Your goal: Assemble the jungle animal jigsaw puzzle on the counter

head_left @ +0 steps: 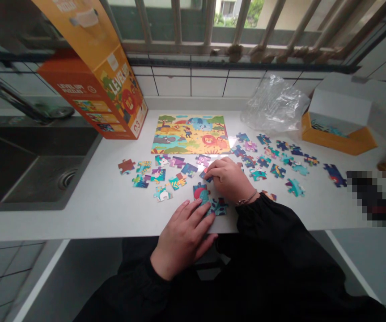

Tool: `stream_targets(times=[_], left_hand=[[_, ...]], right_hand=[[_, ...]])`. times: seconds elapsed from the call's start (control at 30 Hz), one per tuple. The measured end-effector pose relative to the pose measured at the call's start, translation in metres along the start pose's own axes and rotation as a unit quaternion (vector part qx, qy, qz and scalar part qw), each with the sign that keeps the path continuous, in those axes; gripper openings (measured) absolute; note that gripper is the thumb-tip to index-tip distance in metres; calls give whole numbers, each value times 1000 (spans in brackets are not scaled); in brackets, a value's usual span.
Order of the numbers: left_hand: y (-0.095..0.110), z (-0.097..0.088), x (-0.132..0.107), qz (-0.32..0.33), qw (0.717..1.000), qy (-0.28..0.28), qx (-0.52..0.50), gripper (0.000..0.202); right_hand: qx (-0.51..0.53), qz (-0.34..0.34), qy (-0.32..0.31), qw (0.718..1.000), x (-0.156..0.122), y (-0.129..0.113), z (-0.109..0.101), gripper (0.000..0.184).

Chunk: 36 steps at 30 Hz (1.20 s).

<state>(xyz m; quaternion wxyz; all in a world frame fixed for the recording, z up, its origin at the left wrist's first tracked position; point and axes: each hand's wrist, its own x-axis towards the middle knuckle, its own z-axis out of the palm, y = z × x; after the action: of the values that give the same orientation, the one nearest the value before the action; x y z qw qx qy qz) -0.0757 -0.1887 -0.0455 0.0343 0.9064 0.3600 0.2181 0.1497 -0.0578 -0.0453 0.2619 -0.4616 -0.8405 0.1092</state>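
My left hand (pixel 184 232) lies flat at the counter's front edge, fingers stretched out and resting on joined puzzle pieces (pixel 209 201). My right hand (pixel 228 179) is curled just beyond them, fingertips pinching a small puzzle piece (pixel 205 173) against the white counter (pixel 95 201). Several loose colourful pieces (pixel 159 176) lie to the left of my hands and more loose pieces (pixel 273 163) spread to the right. A finished animal picture (pixel 191 134) lies flat behind them.
An orange puzzle box (pixel 112 89) leans at the back left beside a dark sink (pixel 28 161) and tap. A crumpled clear plastic bag (pixel 275 105) and an open orange-and-white box (pixel 340 120) sit at the back right. A barred window runs above the tiles.
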Motion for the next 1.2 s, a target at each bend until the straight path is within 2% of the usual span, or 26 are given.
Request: stream_targets(times=[0.23,0.37,0.43,0.5,0.57,0.67,0.73,0.8,1.03,1.1,1.2], left_hand=[[0,1,-2,-15,1000,-6,14,48],[1,3,0,-28,998,-19,48,69],[1,4,1,-31,997,-35,59,73],[1,5,1,-34,996,-45,63,73],[1,6,1,-37,996,-46,62,72],[0,6,1,-37,997,-38,53,69],[1,5,1,-35,998,-28,47,65],[1,4,1,-32,998,-17,42,61],[1,4,-1,-30,999,-6,31,56],[1,4,0,-30,999,-6,30,56],[1,4,0,-29,999,-7,30,56]], right_hand=[[-11,46,5,999,-2,4,-6,38],[13,97,87,991,-3,6,-13,38],[18,130,133,982,-3,9,-16,37],[9,151,152,977,-3,11,-18,34],[0,144,139,980,-3,13,-18,29],[-1,92,60,994,-3,13,-14,14],[-9,66,13,998,-3,12,-11,25],[-20,56,-9,998,-4,12,-9,36],[10,62,-14,998,-5,14,-8,57],[25,62,-8,998,-4,11,-10,45],[44,68,21,996,-2,7,-13,16]])
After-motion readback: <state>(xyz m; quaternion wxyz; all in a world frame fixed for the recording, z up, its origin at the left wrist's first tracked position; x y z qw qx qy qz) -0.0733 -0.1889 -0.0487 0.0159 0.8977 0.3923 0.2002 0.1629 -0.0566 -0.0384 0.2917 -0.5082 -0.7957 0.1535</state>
